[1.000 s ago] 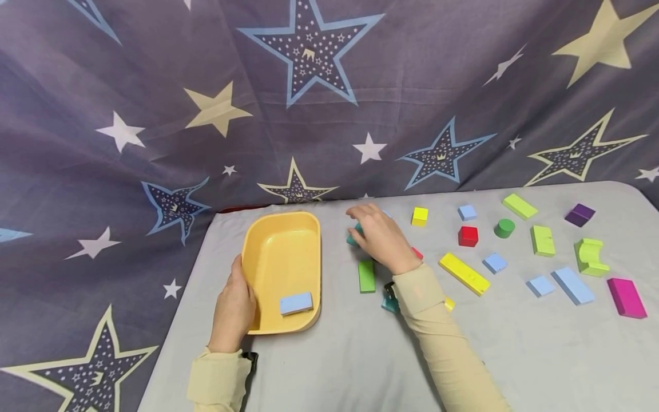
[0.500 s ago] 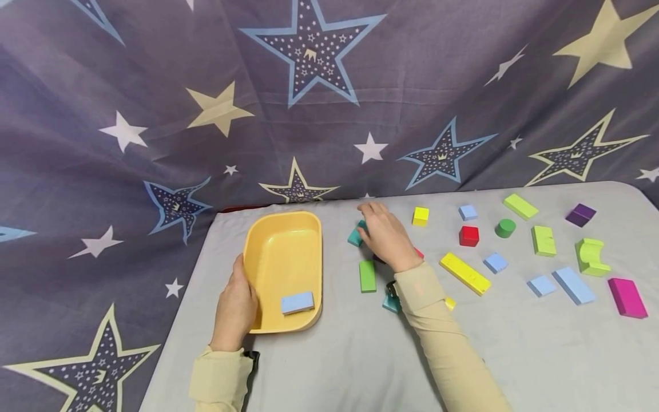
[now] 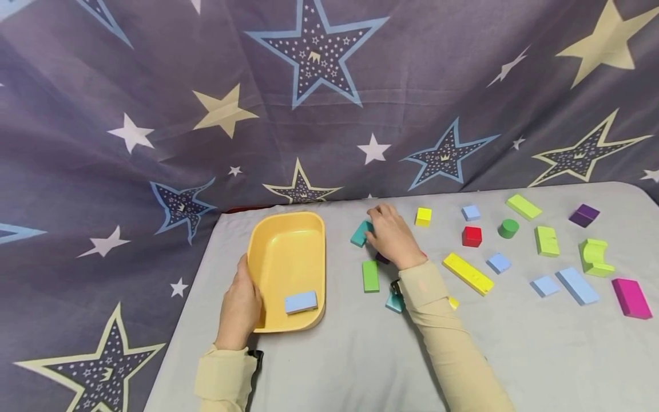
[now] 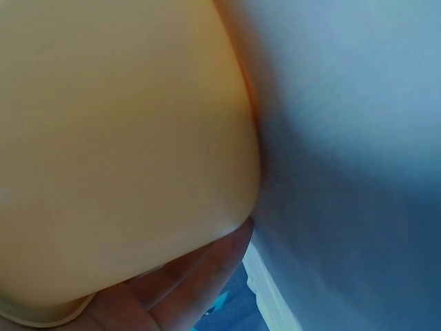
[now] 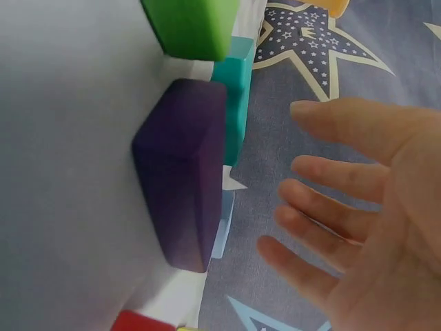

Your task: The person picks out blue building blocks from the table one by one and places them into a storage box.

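Note:
On the left of the table, my left hand (image 3: pixel 239 309) grips the side of a yellow tray (image 3: pixel 283 263). In the left wrist view its fingers (image 4: pixel 196 283) lie against the tray's outer wall. A light blue block (image 3: pixel 301 302) lies in the tray. My right hand (image 3: pixel 395 237) hovers beside a teal block (image 3: pixel 361 234), fingers apart and holding nothing, as the right wrist view shows. A dark purple block (image 5: pixel 182 172) is partly hidden beneath this hand in the head view. Nearby lie a green block (image 3: pixel 370 277) and a second teal block (image 3: pixel 394 302), partly covered by the wrist.
Several blocks spread rightward: a yellow cube (image 3: pixel 423 217), a long yellow block (image 3: pixel 468 274), a red cube (image 3: pixel 471 236), a green cylinder (image 3: pixel 508 228), a lime arch (image 3: pixel 595 257) and a magenta block (image 3: pixel 631 298). A star-patterned curtain (image 3: pixel 329 137) hangs behind the table.
My right hand has shifted slightly right, uncovering more of the teal block. The left hand keeps its hold on the tray. The head view has turned a little.

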Demonstrator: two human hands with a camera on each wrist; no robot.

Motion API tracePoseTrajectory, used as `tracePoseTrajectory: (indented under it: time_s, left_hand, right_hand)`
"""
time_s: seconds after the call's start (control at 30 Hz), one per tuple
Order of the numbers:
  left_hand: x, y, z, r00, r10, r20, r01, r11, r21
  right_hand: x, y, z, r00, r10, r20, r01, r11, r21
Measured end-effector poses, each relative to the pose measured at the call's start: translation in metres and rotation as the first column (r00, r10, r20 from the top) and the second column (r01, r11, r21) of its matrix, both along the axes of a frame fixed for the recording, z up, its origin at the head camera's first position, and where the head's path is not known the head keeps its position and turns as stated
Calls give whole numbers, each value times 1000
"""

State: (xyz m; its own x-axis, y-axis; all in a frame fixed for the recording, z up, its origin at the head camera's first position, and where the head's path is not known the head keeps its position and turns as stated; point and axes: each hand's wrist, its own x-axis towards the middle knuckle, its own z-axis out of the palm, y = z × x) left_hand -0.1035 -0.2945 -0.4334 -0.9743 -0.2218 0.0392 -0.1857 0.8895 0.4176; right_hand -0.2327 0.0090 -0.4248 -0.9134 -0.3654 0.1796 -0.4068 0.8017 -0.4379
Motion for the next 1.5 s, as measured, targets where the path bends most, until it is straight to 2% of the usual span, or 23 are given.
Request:
tracePoseTrajectory:
  time_s: [0.37, 0.47, 0.63, 0.8, 1.2, 1.5]
  left_hand:
    - [0, -1, 0, 1000, 6, -8, -6, 1000, 9]
    - [2, -3, 0, 1000, 0, -7, 0, 1000, 7]
    - [7, -6, 2, 1000, 25, 0, -25, 1000, -3]
    - [6, -5, 2, 1000, 16, 6, -16, 1000, 9]
    - [0, 0, 0, 1000, 20, 13, -20, 1000, 13]
    - [1, 0, 1, 1000, 19, 13, -19, 999, 31]
  right_hand:
    - [0, 0, 3, 997, -41, 69, 39, 999, 30]
    - [3, -4, 6, 997, -47, 57, 45, 998, 42]
    - [4, -13, 11, 1000, 6, 19, -7, 998, 69]
    - [2, -13, 14, 999, 2, 35, -6, 990, 141]
    - [-6, -5, 6, 998, 3, 57, -14, 982, 189]
    - [-10, -2, 3, 990, -17, 139, -12, 979, 203]
